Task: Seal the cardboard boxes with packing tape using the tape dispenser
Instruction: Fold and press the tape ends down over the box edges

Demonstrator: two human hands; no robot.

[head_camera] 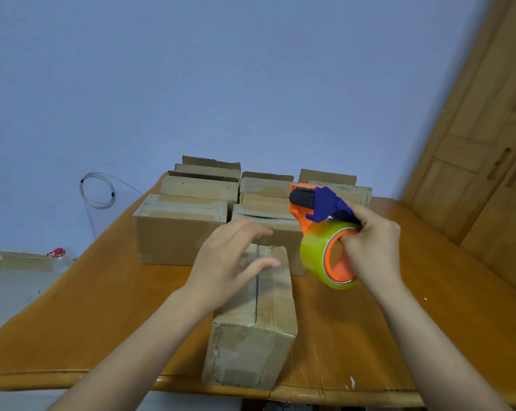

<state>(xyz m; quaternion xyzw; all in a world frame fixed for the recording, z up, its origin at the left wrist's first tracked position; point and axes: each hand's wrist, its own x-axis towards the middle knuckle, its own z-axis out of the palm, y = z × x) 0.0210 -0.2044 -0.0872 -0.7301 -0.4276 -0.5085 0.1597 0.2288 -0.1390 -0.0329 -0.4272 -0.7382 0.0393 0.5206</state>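
Note:
A long narrow cardboard box [265,315] lies lengthwise at the table's near edge, its top flaps closed with clear tape over the far part of the seam. My left hand [233,259] rests on its far end, fingers straight and spread. My right hand [372,250] grips an orange and blue tape dispenser [319,209] through the core of its yellowish roll of tape [316,253], held in the air just right of the box. Behind stand several more cardboard boxes [179,229], some with flaps up.
The wooden table [102,307] has its front edge right under the near box. A wooden door [487,143] stands on the right. A coiled wire [98,189] hangs on the blue wall, and a red-capped bottle [56,253] sits low at the left.

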